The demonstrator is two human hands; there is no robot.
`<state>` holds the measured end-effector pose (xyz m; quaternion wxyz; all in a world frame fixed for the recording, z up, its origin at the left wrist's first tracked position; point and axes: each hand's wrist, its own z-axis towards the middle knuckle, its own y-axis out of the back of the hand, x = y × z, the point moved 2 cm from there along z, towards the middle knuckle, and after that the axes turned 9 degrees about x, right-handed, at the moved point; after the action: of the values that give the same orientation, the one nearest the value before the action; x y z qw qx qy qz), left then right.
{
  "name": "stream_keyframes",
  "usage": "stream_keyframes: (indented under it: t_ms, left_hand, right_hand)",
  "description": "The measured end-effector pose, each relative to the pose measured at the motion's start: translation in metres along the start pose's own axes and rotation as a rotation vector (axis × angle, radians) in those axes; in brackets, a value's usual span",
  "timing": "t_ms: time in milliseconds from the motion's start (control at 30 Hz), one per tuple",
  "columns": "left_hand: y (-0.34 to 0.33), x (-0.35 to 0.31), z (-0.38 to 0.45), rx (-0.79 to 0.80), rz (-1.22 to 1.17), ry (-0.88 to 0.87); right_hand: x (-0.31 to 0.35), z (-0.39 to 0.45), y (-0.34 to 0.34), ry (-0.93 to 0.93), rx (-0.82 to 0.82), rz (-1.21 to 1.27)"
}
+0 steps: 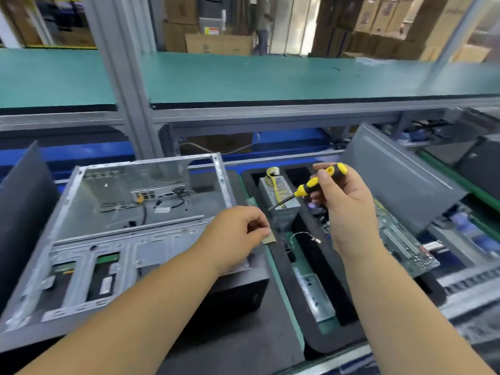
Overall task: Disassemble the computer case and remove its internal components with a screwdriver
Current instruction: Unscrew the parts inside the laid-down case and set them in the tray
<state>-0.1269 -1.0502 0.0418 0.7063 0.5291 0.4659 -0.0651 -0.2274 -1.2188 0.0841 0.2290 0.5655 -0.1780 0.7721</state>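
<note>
with the left hand [238,234] pinching a small circuit board [269,239] and the right hand [343,201] clenched round the screwdriver [311,185], lower the board flat into the black tray [281,266] just beyond that pinch.

I see even, bright overhead light with soft shadows only. Around the computer case [130,226] everything is slightly smeared by motion blur; beyond it, edges bow from wide-angle distortion.
</note>
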Motion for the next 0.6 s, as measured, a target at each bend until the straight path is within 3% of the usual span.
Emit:
stream_keyframes:
  t_ms: [167, 400, 600]
  left_hand:
    - [-0.054, -0.036, 0.043, 0.155, 0.074, -0.022]
    - [-0.119, -0.061, 0.093, 0.400, 0.440, 0.039]
    - [-0.131, -0.057, 0.103, 0.450, 0.479, 0.073]
  right_hand:
    - [-0.008, 0.008, 0.057, 0.013, -0.064, -0.008]
    - [-0.024, 0.019, 0.113, -0.003, -0.060, 0.035]
    - [-0.036, 0.033, 0.128, -0.032, -0.038, 0.029]
